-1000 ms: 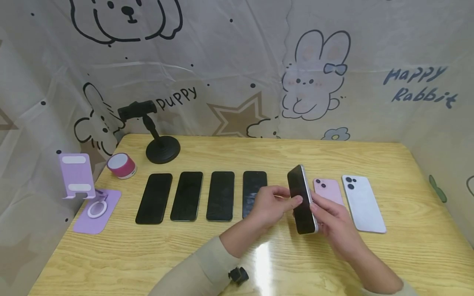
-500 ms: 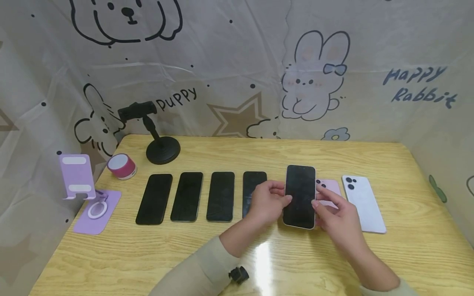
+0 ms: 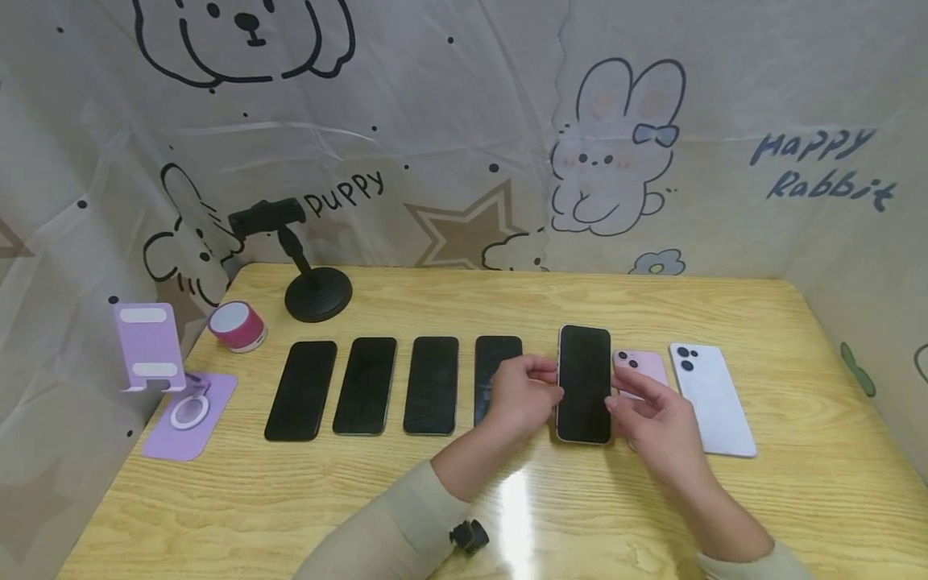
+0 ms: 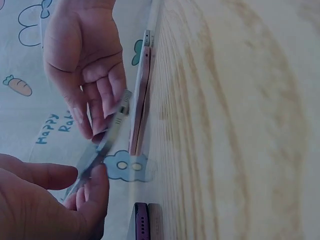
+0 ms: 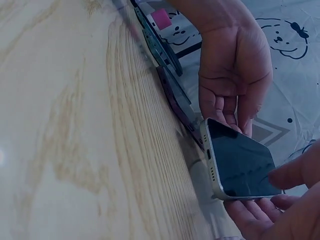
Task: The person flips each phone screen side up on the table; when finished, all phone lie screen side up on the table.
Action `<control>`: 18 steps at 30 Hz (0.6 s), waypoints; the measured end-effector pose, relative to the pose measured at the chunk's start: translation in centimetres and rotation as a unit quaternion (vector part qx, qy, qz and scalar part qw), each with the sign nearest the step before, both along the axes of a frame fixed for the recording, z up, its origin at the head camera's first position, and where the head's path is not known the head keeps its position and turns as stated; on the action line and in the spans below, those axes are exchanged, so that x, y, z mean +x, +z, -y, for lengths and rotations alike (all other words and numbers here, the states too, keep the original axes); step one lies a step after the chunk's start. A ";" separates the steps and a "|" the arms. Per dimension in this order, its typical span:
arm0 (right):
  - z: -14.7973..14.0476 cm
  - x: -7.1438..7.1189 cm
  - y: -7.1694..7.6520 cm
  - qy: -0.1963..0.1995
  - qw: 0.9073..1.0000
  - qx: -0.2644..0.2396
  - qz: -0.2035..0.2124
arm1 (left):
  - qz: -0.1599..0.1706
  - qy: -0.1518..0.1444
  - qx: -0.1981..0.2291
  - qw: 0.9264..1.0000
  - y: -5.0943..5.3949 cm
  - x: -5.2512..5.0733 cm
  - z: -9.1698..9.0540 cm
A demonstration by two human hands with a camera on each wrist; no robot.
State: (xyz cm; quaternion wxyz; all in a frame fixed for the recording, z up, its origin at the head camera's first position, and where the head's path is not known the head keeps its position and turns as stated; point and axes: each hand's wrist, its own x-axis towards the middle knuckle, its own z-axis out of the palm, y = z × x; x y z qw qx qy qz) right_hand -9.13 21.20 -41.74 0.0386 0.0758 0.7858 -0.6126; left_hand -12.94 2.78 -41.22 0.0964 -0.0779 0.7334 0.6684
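Observation:
A smartphone with a black screen and a light frame is held above the table, screen toward the head camera. My left hand pinches its left edge, thumb at the side and fingers partly behind. On the opposite edge, my right hand grips it with thumb and fingers. The right wrist view shows the same smartphone tilted, its port end facing the camera. Behind my right hand lies a pink phone, back up and partly covered. A black-screened phone sits under my left hand, partly hidden.
Three more dark phones, including the leftmost phone, lie in a row. A white phone lies at right. A purple phone stand, a pink round speaker and a black stand occupy the left side.
The held phone has turned from nearly edge-on, screen facing left, to screen facing the head camera. Since half a second ago it has shifted slightly left. Both hands stay at its edges.

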 end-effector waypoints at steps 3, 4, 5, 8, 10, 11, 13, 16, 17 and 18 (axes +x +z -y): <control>-0.1 -0.1 0.0 0.011 1.000 -0.013 0.011 | 0.004 -0.001 -0.011 1.000 0.0 0.0 0.0; -0.2 -0.1 0.0 0.014 1.000 -0.018 0.013 | 0.004 -0.003 -0.015 1.000 0.0 0.0 0.0; -0.2 -0.2 0.0 0.018 0.999 -0.024 0.013 | 0.005 -0.004 -0.019 1.000 0.0 -0.1 0.0; -0.2 -0.4 -0.1 0.033 0.999 -0.033 0.015 | 0.007 -0.006 -0.027 1.000 -0.1 -0.1 -0.1; -0.2 -0.5 -0.1 0.044 0.998 -0.038 0.016 | 0.012 -0.007 -0.027 1.000 -0.2 -0.1 -0.1; -0.1 -0.6 -0.1 0.049 0.998 -0.039 0.018 | 0.014 -0.007 -0.029 0.999 -0.2 -0.1 -0.1; -0.1 -0.8 -0.1 0.059 0.997 -0.044 0.025 | 0.020 -0.007 -0.028 0.999 -0.2 0.0 -0.1; 0.0 -0.9 -0.2 0.075 0.996 -0.044 0.032 | 0.027 -0.012 -0.030 0.999 -0.2 0.0 -0.1; 0.1 -1.0 -0.2 0.081 0.995 -0.041 0.032 | 0.029 -0.013 -0.032 0.999 -0.2 0.0 -0.1; 0.1 -1.0 -0.2 0.088 0.995 -0.037 0.030 | 0.028 -0.016 -0.035 0.999 -0.2 0.0 -0.2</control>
